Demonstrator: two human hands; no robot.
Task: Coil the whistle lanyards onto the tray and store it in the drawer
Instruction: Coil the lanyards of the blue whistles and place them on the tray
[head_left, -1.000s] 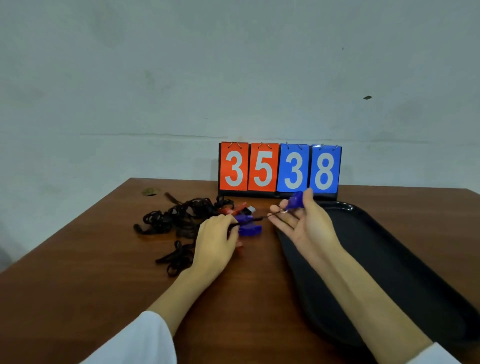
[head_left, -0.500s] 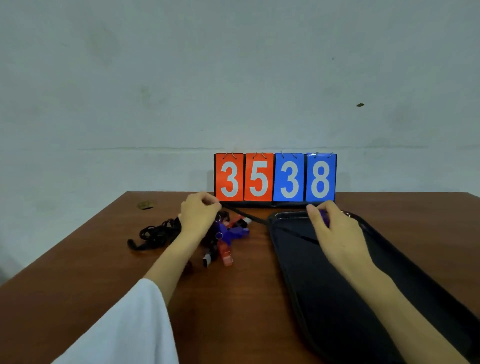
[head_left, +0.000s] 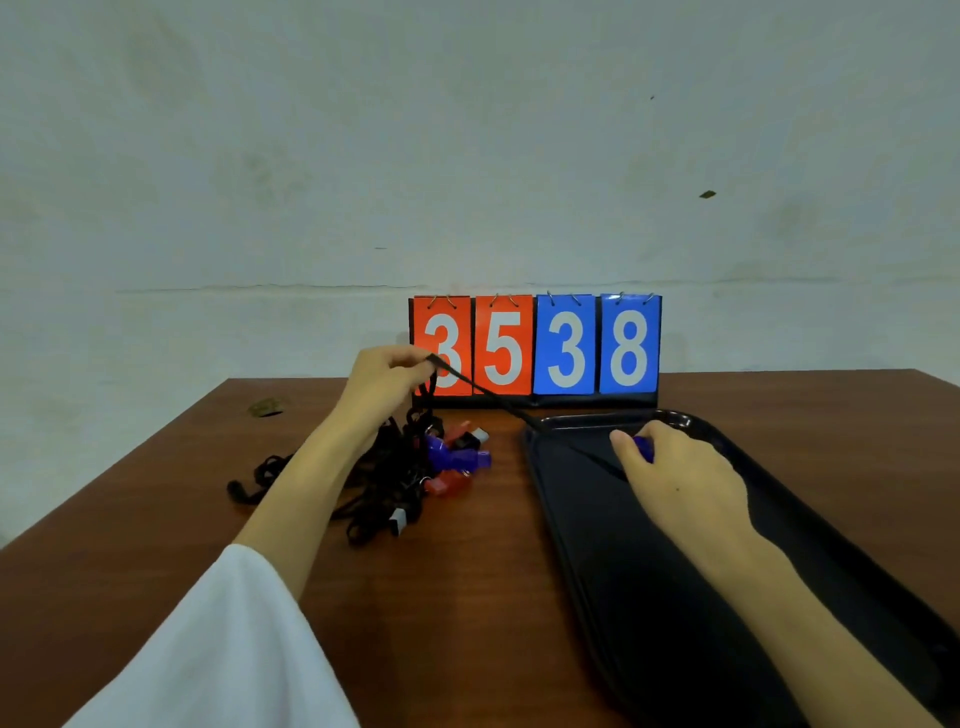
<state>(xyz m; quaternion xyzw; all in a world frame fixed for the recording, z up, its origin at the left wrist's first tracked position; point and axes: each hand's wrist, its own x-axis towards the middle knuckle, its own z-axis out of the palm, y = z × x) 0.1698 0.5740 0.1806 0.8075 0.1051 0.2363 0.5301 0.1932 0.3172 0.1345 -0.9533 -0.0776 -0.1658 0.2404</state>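
Left hand (head_left: 382, 382): my fingers pinch a black lanyard (head_left: 483, 391), raised near the table's (head_left: 467, 597) far edge.
Right hand (head_left: 675, 478): closed on a blue whistle (head_left: 643, 448), apparently pressed to the tray's (head_left: 587, 545) far end.
Lanyard: taut between both hands.
Remaining whistles (head_left: 452, 460): tangled pile left of the tray.
Scoreboard (head_left: 535, 345): reads 3538, far edge.
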